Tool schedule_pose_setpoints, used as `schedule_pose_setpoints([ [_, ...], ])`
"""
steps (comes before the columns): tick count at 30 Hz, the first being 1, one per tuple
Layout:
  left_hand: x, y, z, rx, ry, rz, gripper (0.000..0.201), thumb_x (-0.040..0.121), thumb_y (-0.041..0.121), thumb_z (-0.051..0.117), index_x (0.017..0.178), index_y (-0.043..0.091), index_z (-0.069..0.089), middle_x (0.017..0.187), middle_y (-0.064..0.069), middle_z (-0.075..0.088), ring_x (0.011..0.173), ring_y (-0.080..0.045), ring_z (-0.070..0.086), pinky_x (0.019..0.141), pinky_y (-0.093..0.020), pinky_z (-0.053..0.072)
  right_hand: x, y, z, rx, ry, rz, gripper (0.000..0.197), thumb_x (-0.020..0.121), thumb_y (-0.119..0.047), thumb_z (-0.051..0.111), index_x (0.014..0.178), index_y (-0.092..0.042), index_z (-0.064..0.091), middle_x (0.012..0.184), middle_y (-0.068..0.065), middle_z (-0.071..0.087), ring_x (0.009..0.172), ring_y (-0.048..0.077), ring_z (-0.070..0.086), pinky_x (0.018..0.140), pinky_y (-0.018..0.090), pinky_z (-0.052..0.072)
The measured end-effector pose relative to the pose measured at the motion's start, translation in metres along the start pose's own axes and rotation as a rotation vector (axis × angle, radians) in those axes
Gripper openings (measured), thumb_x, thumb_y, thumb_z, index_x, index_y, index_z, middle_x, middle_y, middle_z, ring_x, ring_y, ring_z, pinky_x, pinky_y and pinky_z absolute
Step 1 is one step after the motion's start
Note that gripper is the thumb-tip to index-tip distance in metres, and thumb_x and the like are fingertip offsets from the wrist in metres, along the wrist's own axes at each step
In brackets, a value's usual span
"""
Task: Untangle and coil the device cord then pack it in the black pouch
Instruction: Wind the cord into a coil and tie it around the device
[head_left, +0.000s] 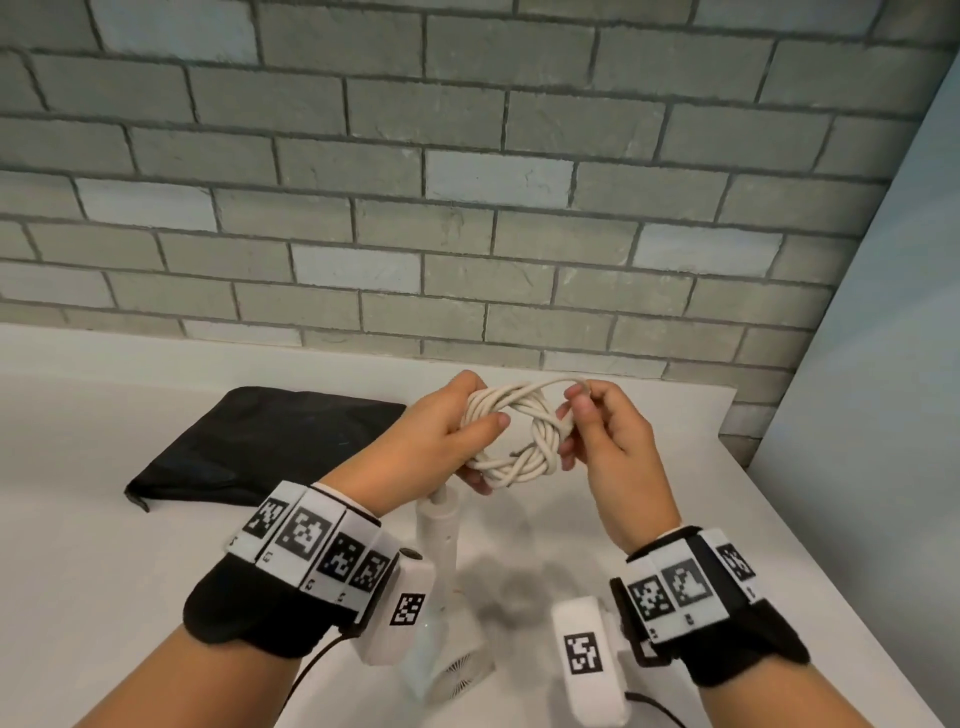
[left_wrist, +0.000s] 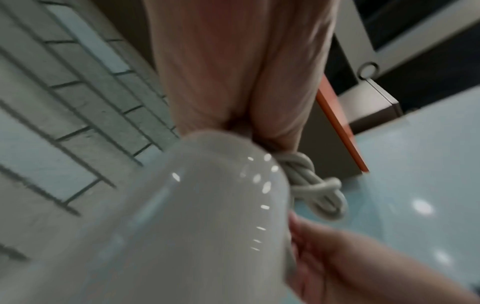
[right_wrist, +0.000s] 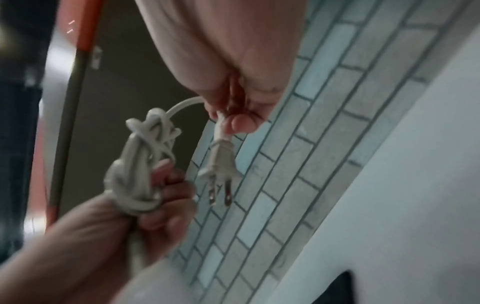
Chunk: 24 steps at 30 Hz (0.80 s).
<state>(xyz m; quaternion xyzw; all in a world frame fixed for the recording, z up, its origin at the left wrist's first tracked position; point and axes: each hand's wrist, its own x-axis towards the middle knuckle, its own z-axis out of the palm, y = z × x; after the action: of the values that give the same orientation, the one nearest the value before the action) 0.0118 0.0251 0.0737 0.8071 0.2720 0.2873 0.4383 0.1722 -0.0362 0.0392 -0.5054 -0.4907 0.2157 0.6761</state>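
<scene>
Cord: the white cord (head_left: 511, 434) is gathered into a ring of several turns, held in the air above the counter (head_left: 649, 509) between both hands; cross-wraps bind its right side.
Plug end: the two-pin plug (right_wrist: 221, 164) hangs free on a short tail below the right-hand fingers.
Left hand: the left hand (head_left: 447, 431) grips the ring's left side, thumb across the front, fingers curled behind.
Right hand: the right hand (head_left: 597, 431) pinches the tail just behind the plug, thumb and fingertips together.
Device: the white device (head_left: 441, 587) hangs below the ring, close under the left wrist; it appears joined to the cord.
Progress: untangling and coiling look largely complete; judged remaining are securing the tail, then packing.
Pouch: the black pouch (head_left: 260, 447) lies flat on the counter, left of the hands, apart from them; whether its mouth is open cannot be told.
Obstruction: both hands are occupied, so opening the pouch would probably require freeing one.
Surroundings: grey brick wall (head_left: 467, 182) behind the counter.
</scene>
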Motion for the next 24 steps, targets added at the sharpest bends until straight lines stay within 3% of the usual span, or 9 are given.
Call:
schedule_pose_setpoints([
  [3,0.0,0.002,0.004,0.146,0.039,0.086,0.016,0.092,0.034,0.045,0.079,0.027,0.039,0.067,0.002,0.056,0.054,-0.016,0.059,0.047,-0.025,0.046,0.003,-0.007,0.017,0.197,0.07,0.02,0.018,0.096,-0.013,0.036,0.087,-0.014,0.052,0.073,0.002,0.055,0.059,0.01,0.051,0.056,0.023,0.047],
  [6,0.0,0.002,0.007,0.113,0.046,0.104,0.018,0.092,0.036,0.041,0.078,0.024,0.04,0.065,0.001,0.052,0.051,-0.013,0.051,0.048,-0.024,0.043,0.008,-0.009,0.025,0.328,0.131,0.066,0.016,0.097,-0.013,0.035,0.092,-0.009,0.05,0.074,0.005,0.055,0.067,0.015,0.054,0.066,0.028,0.048],
  [9,0.001,0.0,0.007,0.091,0.082,0.08,0.022,0.093,0.037,0.039,0.076,0.024,0.043,0.064,0.005,0.052,0.052,-0.008,0.051,0.051,-0.021,0.042,0.011,-0.007,0.029,0.41,0.099,0.192,0.016,0.097,-0.013,0.034,0.1,-0.007,0.049,0.076,0.007,0.055,0.07,0.018,0.054,0.072,0.032,0.048],
  [12,0.001,-0.001,0.007,0.108,0.076,0.074,0.022,0.094,0.035,0.039,0.075,0.024,0.042,0.063,0.005,0.053,0.048,-0.01,0.05,0.046,-0.021,0.042,0.013,-0.006,0.029,0.357,0.173,0.197,0.017,0.097,-0.012,0.034,0.094,-0.007,0.05,0.073,0.005,0.053,0.065,0.016,0.05,0.067,0.03,0.045],
  [15,0.003,-0.001,0.009,0.061,0.09,0.067,0.022,0.095,0.032,0.039,0.076,0.021,0.042,0.065,0.006,0.052,0.043,-0.001,0.046,0.044,-0.015,0.04,0.014,-0.007,0.026,0.335,0.189,0.19,0.019,0.097,-0.013,0.035,0.091,-0.013,0.053,0.071,0.004,0.053,0.063,0.017,0.048,0.062,0.03,0.043],
  [20,0.004,0.0,0.013,-0.028,0.031,0.031,0.021,0.095,0.032,0.038,0.077,0.023,0.042,0.066,0.002,0.05,0.044,-0.001,0.044,0.044,-0.014,0.039,0.016,-0.006,0.022,0.517,0.031,0.388,0.02,0.096,-0.016,0.039,0.11,-0.007,0.051,0.088,0.01,0.06,0.077,0.02,0.061,0.075,0.033,0.054],
  [24,0.005,0.0,0.011,-0.04,0.031,0.028,0.019,0.095,0.03,0.038,0.079,0.023,0.043,0.067,0.005,0.048,0.054,-0.004,0.045,0.05,-0.013,0.041,0.021,-0.009,0.019,0.471,0.118,0.274,0.018,0.097,-0.011,0.037,0.109,-0.009,0.049,0.083,0.006,0.059,0.073,0.017,0.06,0.069,0.027,0.054],
])
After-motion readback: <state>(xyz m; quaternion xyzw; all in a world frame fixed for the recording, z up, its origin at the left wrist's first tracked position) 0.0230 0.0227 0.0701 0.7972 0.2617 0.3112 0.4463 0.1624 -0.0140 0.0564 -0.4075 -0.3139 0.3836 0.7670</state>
